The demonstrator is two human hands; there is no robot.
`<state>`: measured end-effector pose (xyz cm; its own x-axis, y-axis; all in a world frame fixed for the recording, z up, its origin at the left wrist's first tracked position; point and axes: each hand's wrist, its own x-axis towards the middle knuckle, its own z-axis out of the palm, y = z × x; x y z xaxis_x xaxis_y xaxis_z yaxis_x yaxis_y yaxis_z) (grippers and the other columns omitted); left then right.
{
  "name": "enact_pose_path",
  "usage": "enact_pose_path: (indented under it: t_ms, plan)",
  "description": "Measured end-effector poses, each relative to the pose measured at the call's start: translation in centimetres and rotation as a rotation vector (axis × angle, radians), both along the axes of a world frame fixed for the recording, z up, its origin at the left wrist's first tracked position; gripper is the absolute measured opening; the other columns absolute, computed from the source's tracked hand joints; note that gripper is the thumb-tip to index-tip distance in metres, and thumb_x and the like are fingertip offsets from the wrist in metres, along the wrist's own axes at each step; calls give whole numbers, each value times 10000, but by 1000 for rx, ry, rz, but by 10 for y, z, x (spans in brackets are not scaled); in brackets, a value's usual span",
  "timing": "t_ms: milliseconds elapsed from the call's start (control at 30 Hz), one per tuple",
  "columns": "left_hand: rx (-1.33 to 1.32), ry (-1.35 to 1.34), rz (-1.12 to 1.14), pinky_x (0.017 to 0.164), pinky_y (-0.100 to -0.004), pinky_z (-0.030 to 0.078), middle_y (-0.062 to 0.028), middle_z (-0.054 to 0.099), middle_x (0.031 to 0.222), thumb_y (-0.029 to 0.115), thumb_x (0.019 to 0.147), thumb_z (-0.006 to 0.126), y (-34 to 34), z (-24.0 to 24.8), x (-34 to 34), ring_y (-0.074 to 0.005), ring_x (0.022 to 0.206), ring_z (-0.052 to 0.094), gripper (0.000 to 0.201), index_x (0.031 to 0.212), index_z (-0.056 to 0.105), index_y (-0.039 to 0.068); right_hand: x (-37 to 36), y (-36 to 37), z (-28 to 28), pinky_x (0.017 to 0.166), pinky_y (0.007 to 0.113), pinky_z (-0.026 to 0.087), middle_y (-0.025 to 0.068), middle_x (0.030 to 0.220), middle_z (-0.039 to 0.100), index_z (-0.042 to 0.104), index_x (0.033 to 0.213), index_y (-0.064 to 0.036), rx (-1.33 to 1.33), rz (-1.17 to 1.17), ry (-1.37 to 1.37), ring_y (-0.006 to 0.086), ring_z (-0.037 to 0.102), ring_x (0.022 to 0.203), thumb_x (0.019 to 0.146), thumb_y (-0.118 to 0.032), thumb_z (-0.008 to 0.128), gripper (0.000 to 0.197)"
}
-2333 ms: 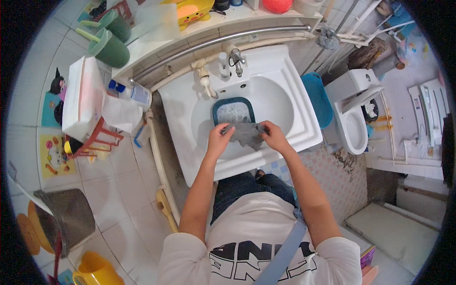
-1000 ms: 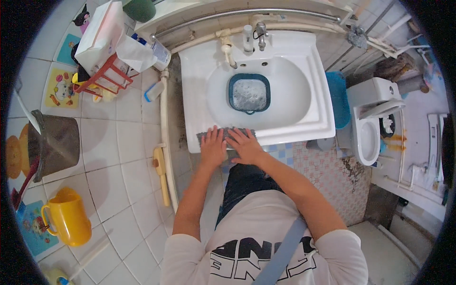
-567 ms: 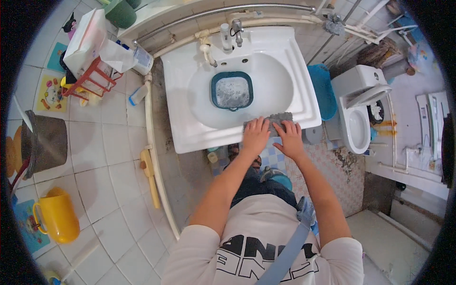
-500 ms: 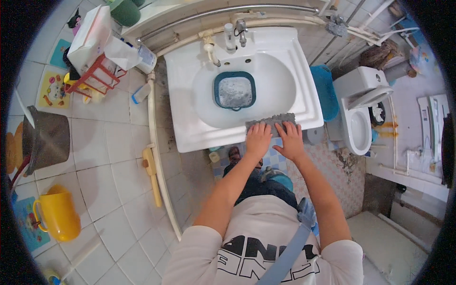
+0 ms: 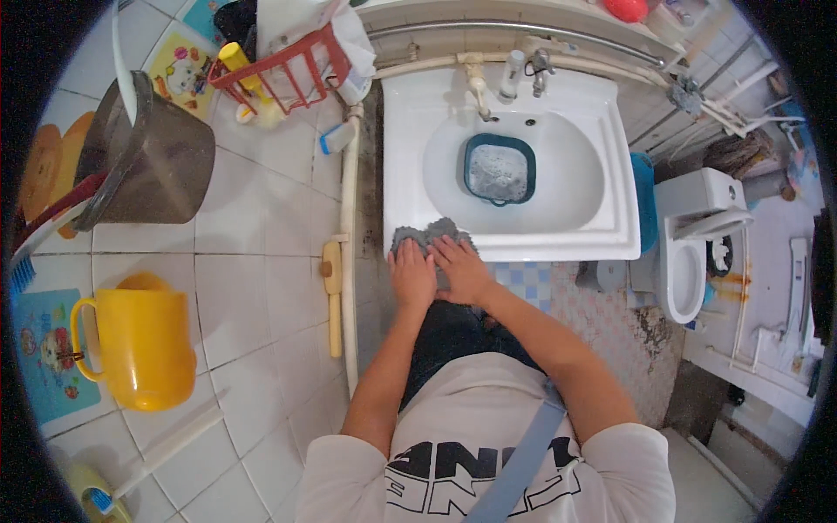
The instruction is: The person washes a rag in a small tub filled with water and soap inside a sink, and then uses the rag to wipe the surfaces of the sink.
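A grey fluffy cloth [image 5: 445,230] lies bunched over the front rim of the white washbasin [image 5: 514,246], close to its front left corner. My left hand [image 5: 412,277] presses on the cloth's left part, fingers over it. Beside it, my right hand [image 5: 462,272] bears down on the right part, fingers stretched over the cloth and thumb toward the left hand. In the bowl stands a small dark teal basin [image 5: 500,200] holding sudsy liquid. A beige tap [image 5: 478,87], a clear bottle [image 5: 512,77] and a metal tap [image 5: 540,74] stand along the back of the washbasin.
To the left, a tiled surface bears a yellow pitcher [image 5: 144,344], a dark bucket [image 5: 157,161], a red basket [image 5: 288,74] and a wooden-handled brush [image 5: 332,296]. A pipe [image 5: 350,218] runs along its edge. Right of the washbasin are a blue tub [image 5: 643,200] and a toilet [image 5: 686,270].
Both hands have slid the grey cloth leftward along the front rim, from right of the middle to near the left corner. My view has shifted left.
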<state>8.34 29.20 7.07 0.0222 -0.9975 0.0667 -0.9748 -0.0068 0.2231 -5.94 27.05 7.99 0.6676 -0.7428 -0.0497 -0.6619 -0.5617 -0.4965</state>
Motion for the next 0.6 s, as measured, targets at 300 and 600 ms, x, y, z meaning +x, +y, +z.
enact_pose_path:
  t_ms: [300,600]
  plan:
    - [42,-10,-81,1086,-454,225,-180,337,1422,172,887,466,-56,-4,29,-290,1307,341,496,1328,378,-37,46,-44,3,1115,486,108,138,1505,170,200,1440,-44,101,-5,343,301,135,1394,731,-505,602,936]
    - [154,-151,-42,1070,-451,240,-254,387,1355,191,858,476,-4,6,5,-341,1263,373,468,1244,458,-72,11,-19,-2,1101,507,149,123,1495,204,246,1425,-63,80,101,199,304,157,1389,672,-511,668,972]
